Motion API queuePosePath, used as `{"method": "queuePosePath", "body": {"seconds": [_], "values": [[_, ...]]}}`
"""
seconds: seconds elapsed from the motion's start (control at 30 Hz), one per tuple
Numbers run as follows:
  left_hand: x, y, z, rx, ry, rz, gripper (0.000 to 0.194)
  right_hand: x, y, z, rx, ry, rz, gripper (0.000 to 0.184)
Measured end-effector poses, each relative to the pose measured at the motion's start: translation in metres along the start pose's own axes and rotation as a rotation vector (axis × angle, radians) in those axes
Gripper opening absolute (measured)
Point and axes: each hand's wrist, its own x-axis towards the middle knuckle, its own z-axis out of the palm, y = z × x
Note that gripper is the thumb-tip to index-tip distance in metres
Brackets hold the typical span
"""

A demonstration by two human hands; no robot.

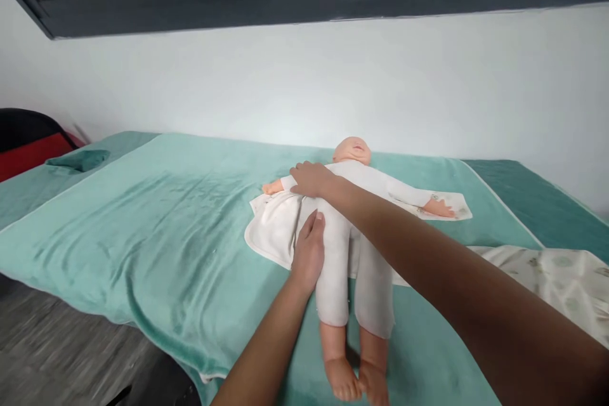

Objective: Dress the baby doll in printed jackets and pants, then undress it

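Observation:
A baby doll (358,203) in a white one-piece suit lies on its back on a teal blanket (157,222), head toward the wall, arms spread, bare feet near me. Under it lies a white garment or cloth (271,231). My left hand (309,247) rests flat against the doll's left hip and the cloth beside it, fingers together and stretched out. My right hand (311,179) reaches across the doll and presses palm-down on the doll's upper arm and shoulder at the left side, fingers extended. Neither hand visibly grips anything.
The blanket covers a table or bed against a white wall (304,76) below dark window frames. A patterned cream cloth (547,273) lies at the right. A folded teal cloth (78,158) lies far left, beside a red and black seat (28,146). Grey floor (57,349) shows lower left.

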Motion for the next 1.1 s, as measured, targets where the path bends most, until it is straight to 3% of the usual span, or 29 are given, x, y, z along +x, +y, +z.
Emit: {"method": "queuePosePath", "body": {"seconds": [0.13,0.23,0.3,0.37,0.47,0.53,0.6,0.73,0.9,1.1], "values": [[-0.001,0.0,0.001,-0.025,0.058,-0.045,0.053,0.003,0.005,-0.001,-0.006,-0.005,-0.021,0.029],[0.004,0.002,0.001,-0.027,-0.017,-0.042,0.055,-0.01,0.014,-0.011,0.003,0.04,0.0,0.031],[0.014,0.003,-0.002,0.025,-0.058,0.05,0.047,-0.021,0.019,-0.018,0.027,0.07,0.011,0.03],[0.029,0.003,-0.01,0.196,-0.008,0.222,0.036,-0.031,0.021,-0.021,0.041,0.079,0.006,0.029],[0.057,0.001,-0.03,0.698,0.217,0.463,0.029,-0.04,0.021,-0.021,0.02,0.091,-0.001,0.031],[0.074,-0.002,-0.046,0.941,0.337,0.436,0.031,-0.042,0.02,-0.019,0.011,0.109,0.011,0.034],[0.087,-0.006,-0.059,1.039,0.378,0.351,0.029,-0.042,0.019,-0.016,0.011,0.109,0.016,0.036],[0.098,-0.01,-0.072,1.012,0.422,0.272,0.02,-0.041,0.017,-0.011,-0.001,0.08,-0.024,0.043],[0.096,-0.012,-0.074,0.898,0.614,0.345,0.014,-0.042,0.014,-0.008,0.01,0.082,-0.034,0.056],[0.094,-0.013,-0.076,0.583,0.638,0.365,0.004,-0.045,0.014,-0.009,-0.027,0.057,-0.037,0.065]]}}
